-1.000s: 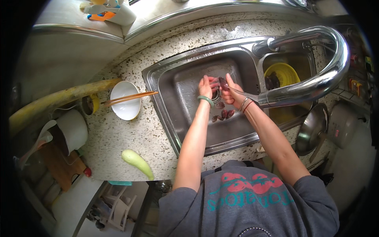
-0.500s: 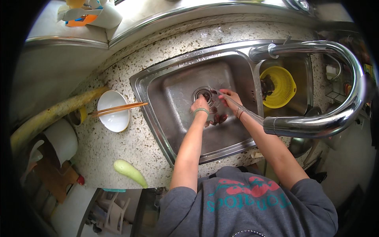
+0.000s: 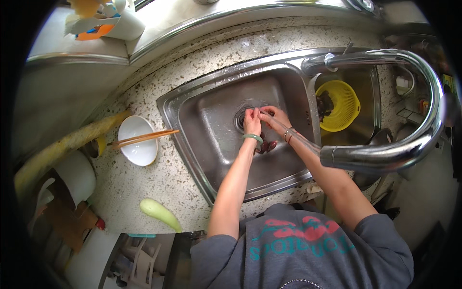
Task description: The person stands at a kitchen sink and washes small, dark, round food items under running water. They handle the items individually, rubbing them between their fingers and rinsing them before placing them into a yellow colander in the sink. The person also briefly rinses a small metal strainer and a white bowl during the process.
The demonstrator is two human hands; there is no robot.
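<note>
Both hands are down in the steel sink (image 3: 202, 130), close together over the drain. My left hand (image 3: 251, 121), with a green bangle on the wrist, has its fingers bunched at the drain opening. My right hand (image 3: 272, 117) touches it fingertip to fingertip, and the two seem to pinch something small that I cannot make out. A few dark reddish pieces (image 3: 267, 146) lie on the sink floor just below the wrists. The curved chrome tap (image 3: 385, 149) arches over my right forearm, and a thin stream of water runs toward the hands.
A yellow strainer basket (image 3: 344, 106) with dark pieces sits in the right basin. On the speckled counter stand a white bowl (image 3: 137, 144) with chopsticks (image 3: 144, 138) across it and a pale green gourd (image 3: 161, 214). A long pale vegetable (image 3: 72, 142) lies at far left.
The view has shifted so the sink sits more to the right. Both hands have moved from the sink's near part up to the drain, fingertips together.
</note>
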